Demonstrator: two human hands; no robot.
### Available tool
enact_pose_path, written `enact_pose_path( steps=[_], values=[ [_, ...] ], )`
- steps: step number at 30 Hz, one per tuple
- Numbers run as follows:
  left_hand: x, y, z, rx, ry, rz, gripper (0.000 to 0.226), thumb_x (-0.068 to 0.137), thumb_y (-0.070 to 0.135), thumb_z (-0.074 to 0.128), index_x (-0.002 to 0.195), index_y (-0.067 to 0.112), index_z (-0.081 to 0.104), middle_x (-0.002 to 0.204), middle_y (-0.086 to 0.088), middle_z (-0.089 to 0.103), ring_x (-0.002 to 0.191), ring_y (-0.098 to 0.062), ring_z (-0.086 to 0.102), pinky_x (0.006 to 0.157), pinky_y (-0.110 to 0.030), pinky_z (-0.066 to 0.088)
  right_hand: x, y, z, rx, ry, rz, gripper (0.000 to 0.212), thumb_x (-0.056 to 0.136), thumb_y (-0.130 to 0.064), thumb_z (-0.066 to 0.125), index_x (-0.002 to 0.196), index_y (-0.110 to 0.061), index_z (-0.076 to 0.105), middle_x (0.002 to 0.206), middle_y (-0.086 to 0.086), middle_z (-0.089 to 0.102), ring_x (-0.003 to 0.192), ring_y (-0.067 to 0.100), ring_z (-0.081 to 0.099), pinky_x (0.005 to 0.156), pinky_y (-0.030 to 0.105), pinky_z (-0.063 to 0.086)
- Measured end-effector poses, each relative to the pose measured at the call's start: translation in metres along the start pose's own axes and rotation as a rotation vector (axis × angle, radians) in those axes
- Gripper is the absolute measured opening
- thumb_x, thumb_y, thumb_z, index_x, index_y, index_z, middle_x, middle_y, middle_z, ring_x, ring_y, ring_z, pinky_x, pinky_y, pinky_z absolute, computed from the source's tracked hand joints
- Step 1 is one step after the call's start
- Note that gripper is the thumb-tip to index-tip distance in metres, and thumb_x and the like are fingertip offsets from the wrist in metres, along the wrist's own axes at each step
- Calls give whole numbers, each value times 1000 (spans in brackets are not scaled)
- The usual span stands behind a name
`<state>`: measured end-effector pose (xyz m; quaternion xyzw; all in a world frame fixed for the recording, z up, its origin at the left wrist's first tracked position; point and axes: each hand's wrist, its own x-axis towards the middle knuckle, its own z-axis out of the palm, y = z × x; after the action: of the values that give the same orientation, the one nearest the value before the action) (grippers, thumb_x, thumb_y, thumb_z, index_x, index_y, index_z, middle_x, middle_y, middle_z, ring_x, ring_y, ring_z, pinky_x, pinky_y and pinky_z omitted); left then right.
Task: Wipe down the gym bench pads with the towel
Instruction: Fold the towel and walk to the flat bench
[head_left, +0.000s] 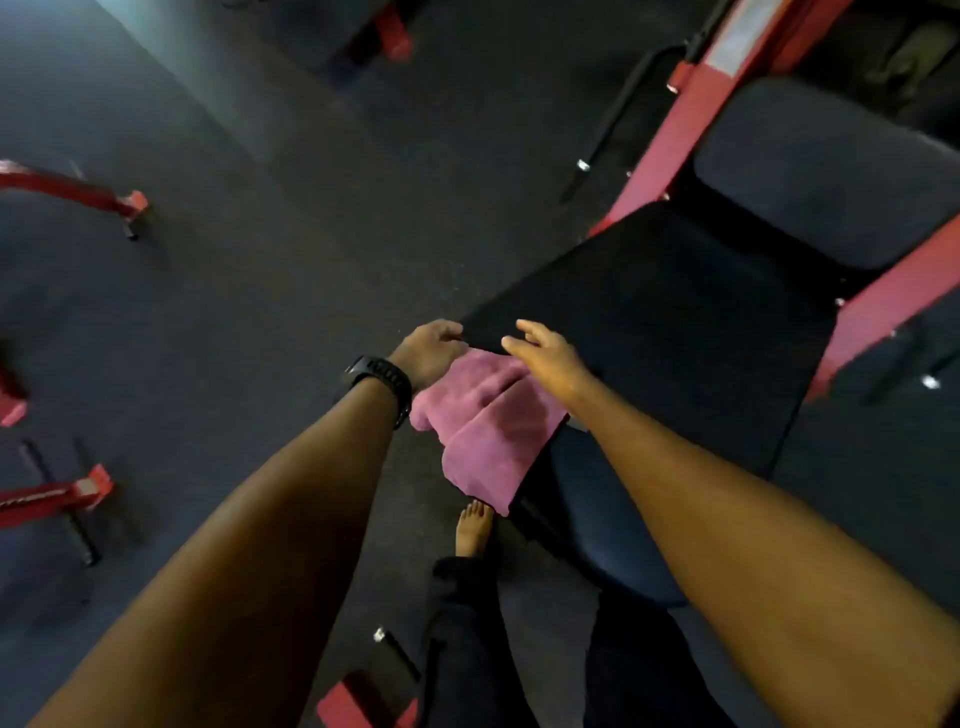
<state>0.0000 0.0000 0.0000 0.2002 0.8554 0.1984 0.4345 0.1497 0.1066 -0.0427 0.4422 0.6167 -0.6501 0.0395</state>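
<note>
A pink towel (485, 426) hangs over the near left corner of the black seat pad (675, 322) of a red-framed gym bench. My left hand (428, 351), with a black watch on the wrist, grips the towel's top edge at that corner. Just to its right, my right hand (545, 358) hovers over the towel's upper part with its fingers spread and nothing in it. A second black pad (831, 171) continues the bench further back. A rounded dark pad (602, 525) sits below the seat, under my right forearm.
The bench's red frame (670, 135) runs along both sides of the pads. Red machine feet (78, 192) stand on the dark carpet at the left, and another (358, 701) lies by my legs. My bare foot (472, 530) is beside the bench.
</note>
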Motion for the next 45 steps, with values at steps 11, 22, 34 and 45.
enact_pose_path(
  steps=[11,22,34,45],
  values=[
    [120,-78,-1,632,-307,120,75,96,22,60,158,32,19,165,-5,13,150,-31,22,121,-44,23,52,72,51,-702,138,250,82,97,-63,45,160,-26,10,164,6,21,152,30,17,120,60,13],
    [100,-45,-5,792,-100,380,29,99,46,47,108,19,53,111,-9,67,101,-32,63,96,-45,48,23,60,51,-733,189,58,23,91,-45,63,90,-24,53,115,4,58,117,28,54,99,43,40],
    [-48,149,-44,854,-185,669,37,90,45,34,94,26,65,123,0,60,115,-27,55,102,-49,27,-156,-52,-33,-348,1039,122,26,93,-47,51,82,-25,48,90,-1,58,88,28,60,70,35,39],
    [-228,341,61,416,-292,1249,35,95,31,60,65,16,52,72,-4,56,75,-23,54,69,-37,42,-378,-85,-159,121,1421,223,34,85,-47,56,71,-17,61,84,10,68,88,34,62,79,37,48]
  ],
)
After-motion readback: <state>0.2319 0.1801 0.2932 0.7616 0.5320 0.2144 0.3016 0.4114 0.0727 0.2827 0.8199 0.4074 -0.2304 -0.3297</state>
